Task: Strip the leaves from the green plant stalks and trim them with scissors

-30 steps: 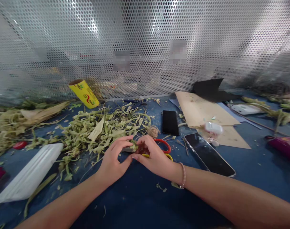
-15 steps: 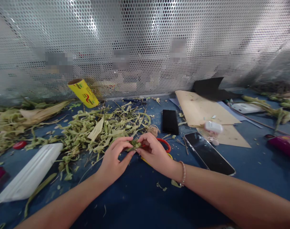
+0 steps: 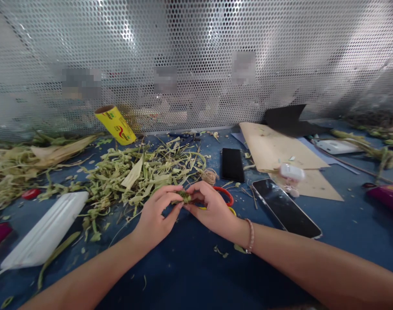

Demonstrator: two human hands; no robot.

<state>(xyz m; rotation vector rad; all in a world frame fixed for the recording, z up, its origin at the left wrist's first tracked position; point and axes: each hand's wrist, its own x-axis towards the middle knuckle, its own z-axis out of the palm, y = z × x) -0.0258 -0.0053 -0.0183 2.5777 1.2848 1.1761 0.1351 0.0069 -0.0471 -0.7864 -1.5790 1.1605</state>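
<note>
Between my fingertips is a small knotted piece of green dried leaf (image 3: 185,197), partly hidden by the fingers. My left hand (image 3: 157,213) pinches its left side, thumb below and fingers above. From the right, my right hand (image 3: 211,211) grips the same piece; a beaded bracelet (image 3: 251,236) circles that wrist. Just behind the right hand lie scissors with a red handle loop (image 3: 229,196) and a yellow one, partly covered. A ball of twine (image 3: 209,176) rests beyond the fingers. Left of it spreads a heap of knotted leaf strips (image 3: 119,170).
A black phone (image 3: 233,165) and a larger phone (image 3: 285,209) lie to the right, near brown paper (image 3: 277,148) and an earbud case (image 3: 291,172). At left are a white power strip (image 3: 46,230) and a red cap (image 3: 31,193). A yellow tube (image 3: 115,125) leans against the perforated metal screen (image 3: 196,51).
The view has shifted slightly, so things sit a little further right. Both hands stay on the small leaf piece, which looks turned a little between the fingertips.
</note>
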